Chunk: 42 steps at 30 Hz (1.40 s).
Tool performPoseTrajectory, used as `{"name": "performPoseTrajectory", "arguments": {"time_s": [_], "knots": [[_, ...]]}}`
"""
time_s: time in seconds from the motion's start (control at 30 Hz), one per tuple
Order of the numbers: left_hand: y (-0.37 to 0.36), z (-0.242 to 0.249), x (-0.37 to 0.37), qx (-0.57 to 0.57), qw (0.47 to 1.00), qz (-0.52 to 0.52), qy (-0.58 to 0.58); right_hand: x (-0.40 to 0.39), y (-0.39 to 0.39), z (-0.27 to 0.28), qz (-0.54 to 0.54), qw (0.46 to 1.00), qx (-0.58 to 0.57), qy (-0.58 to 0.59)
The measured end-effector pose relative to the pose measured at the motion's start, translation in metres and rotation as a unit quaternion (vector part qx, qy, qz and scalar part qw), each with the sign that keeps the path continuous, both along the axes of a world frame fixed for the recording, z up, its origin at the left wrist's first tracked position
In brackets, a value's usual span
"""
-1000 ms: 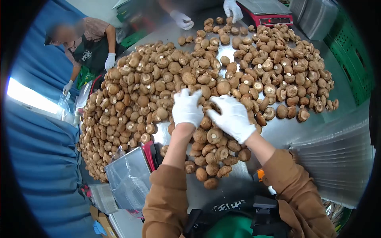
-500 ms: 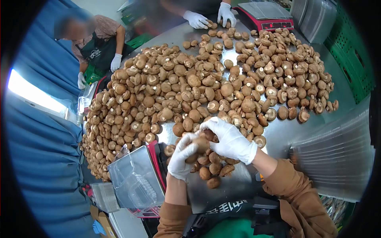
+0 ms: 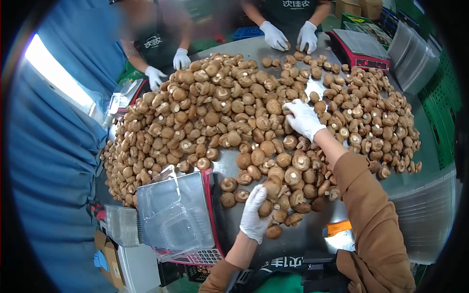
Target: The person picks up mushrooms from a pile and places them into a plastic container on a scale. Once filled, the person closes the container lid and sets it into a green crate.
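Observation:
Brown shiitake mushrooms lie heaped across the metal table. My left hand, in a white glove, is closed around mushrooms low over the near side of the table. Its fingertips are partly hidden behind them. Farther out, my gloved right hand reaches onto the middle of the heap. Its fingers are apart and touch the mushrooms there, with none visibly gripped. Between my two hands lies a looser group of mushrooms, some with pale stems up.
A red scale bearing clear plastic trays stands at my left. An orange-handled tool lies near my right forearm. Stacked clear trays are at the right. Across the table, co-workers' gloved hands work beside another scale.
My hands have separated. The right one has moved away from me onto the heap, while the left stays near with mushrooms. The camera view has shifted, and a co-worker at the left leans closer.

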<state>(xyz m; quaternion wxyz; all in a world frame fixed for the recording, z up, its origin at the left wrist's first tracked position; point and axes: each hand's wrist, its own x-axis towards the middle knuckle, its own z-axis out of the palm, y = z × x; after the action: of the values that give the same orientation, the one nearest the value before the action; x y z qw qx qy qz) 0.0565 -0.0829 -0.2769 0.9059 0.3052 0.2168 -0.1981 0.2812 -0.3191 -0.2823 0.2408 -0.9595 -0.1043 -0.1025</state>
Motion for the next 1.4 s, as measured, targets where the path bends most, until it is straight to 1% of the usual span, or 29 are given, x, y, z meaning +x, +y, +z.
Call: {"name": "performPoseTrajectory", "arguments": {"time_s": [0.07, 0.1, 0.17, 0.2, 0.27, 0.3, 0.33, 0.37, 0.4, 0.43, 0.47, 0.53, 0.57, 0.6, 0.67, 0.73, 0.77, 0.8, 0.87, 0.9, 0.97, 1.0, 1.07, 1.1, 1.2, 1.23, 1.33, 1.37, 1.4], "knots": [[0.003, -0.005, -0.003, 0.019, 1.000, 0.001, -0.016, 0.000, -0.002, -0.005, -0.014, 0.999, 0.043, 0.002], [0.004, -0.006, -0.003, 0.037, 0.999, 0.006, -0.018, -0.007, 0.001, -0.006, -0.027, 0.995, 0.090, -0.033], [0.003, 0.002, -0.005, 0.054, 0.998, 0.027, -0.017, -0.030, 0.007, 0.013, -0.013, 0.990, 0.136, -0.024], [0.004, 0.000, -0.004, 0.067, 0.996, 0.028, -0.050, -0.045, 0.011, 0.027, -0.007, 0.987, 0.159, -0.021], [0.005, -0.005, -0.001, 0.091, 0.988, 0.033, -0.123, -0.083, 0.023, 0.038, 0.054, 0.975, 0.214, -0.004], [0.002, 0.006, -0.001, 0.097, 0.987, 0.050, -0.121, -0.114, 0.037, 0.054, 0.068, 0.972, 0.225, 0.000], [0.001, 0.016, -0.003, 0.098, 0.986, 0.027, -0.134, -0.141, 0.051, 0.055, 0.100, 0.962, 0.253, -0.033], [0.002, 0.025, -0.007, 0.099, 0.984, 0.007, -0.145, -0.167, 0.064, 0.057, 0.112, 0.956, 0.270, 0.001], [0.004, 0.029, -0.013, 0.102, 0.982, -0.012, -0.156, -0.192, 0.077, 0.069, 0.102, 0.963, 0.241, -0.069], [0.007, 0.028, -0.018, 0.117, 0.973, -0.054, -0.191, -0.212, 0.084, 0.067, 0.076, 0.971, 0.211, -0.087], [0.017, 0.033, -0.029, 0.099, 0.974, -0.119, -0.163, -0.231, 0.091, 0.065, 0.046, 0.964, 0.247, -0.090], [0.023, 0.032, -0.059, 0.110, 0.969, -0.149, -0.165, -0.259, 0.098, 0.072, 0.072, 0.963, 0.252, -0.055], [0.028, 0.030, -0.072, 0.114, 0.969, -0.154, -0.157, -0.270, 0.101, 0.071, 0.092, 0.965, 0.235, -0.076], [0.033, 0.040, -0.085, 0.109, 0.970, -0.150, -0.157, -0.281, 0.105, 0.076, 0.110, 0.963, 0.234, -0.078], [0.037, 0.041, -0.107, 0.107, 0.973, -0.111, -0.171, -0.300, 0.110, 0.077, 0.159, 0.952, 0.256, -0.060], [0.043, 0.035, -0.126, 0.127, 0.969, -0.091, -0.191, -0.317, 0.118, 0.078, 0.216, 0.939, 0.253, -0.088], [0.046, 0.029, -0.133, 0.141, 0.968, -0.085, -0.192, -0.325, 0.123, 0.081, 0.227, 0.932, 0.260, -0.110], [0.047, 0.025, -0.137, 0.157, 0.966, -0.078, -0.191, -0.331, 0.127, 0.083, 0.234, 0.923, 0.281, -0.120], [0.041, 0.042, -0.139, 0.132, 0.971, -0.057, -0.190, -0.338, 0.134, 0.086, 0.257, 0.909, 0.308, -0.115], [0.038, 0.050, -0.140, 0.119, 0.974, -0.047, -0.189, -0.341, 0.133, 0.092, 0.246, 0.913, 0.309, -0.103], [0.045, 0.035, -0.144, 0.124, 0.959, -0.053, -0.248, -0.346, 0.132, 0.108, 0.225, 0.919, 0.313, -0.081], [0.043, 0.035, -0.141, 0.131, 0.950, -0.040, -0.281, -0.344, 0.131, 0.109, 0.248, 0.917, 0.302, -0.084], [0.042, 0.038, -0.137, 0.129, 0.954, -0.041, -0.266, -0.345, 0.134, 0.115, 0.244, 0.924, 0.283, -0.083], [0.041, 0.040, -0.134, 0.129, 0.956, -0.041, -0.260, -0.347, 0.138, 0.113, 0.223, 0.941, 0.238, -0.088], [0.043, 0.043, -0.130, 0.136, 0.961, -0.042, -0.238, -0.344, 0.147, 0.114, 0.181, 0.948, 0.203, -0.163], [0.045, 0.043, -0.130, 0.138, 0.963, -0.039, -0.230, -0.344, 0.148, 0.112, 0.212, 0.952, 0.195, -0.107], [0.047, 0.043, -0.125, 0.142, 0.967, -0.041, -0.206, -0.329, 0.153, 0.106, 0.312, 0.905, 0.272, -0.099], [0.049, 0.043, -0.126, 0.144, 0.968, -0.041, -0.200, -0.324, 0.156, 0.103, 0.314, 0.901, 0.287, -0.080], [0.050, 0.043, -0.125, 0.145, 0.969, -0.042, -0.194, -0.322, 0.154, 0.099, 0.310, 0.898, 0.299, -0.090]]}}
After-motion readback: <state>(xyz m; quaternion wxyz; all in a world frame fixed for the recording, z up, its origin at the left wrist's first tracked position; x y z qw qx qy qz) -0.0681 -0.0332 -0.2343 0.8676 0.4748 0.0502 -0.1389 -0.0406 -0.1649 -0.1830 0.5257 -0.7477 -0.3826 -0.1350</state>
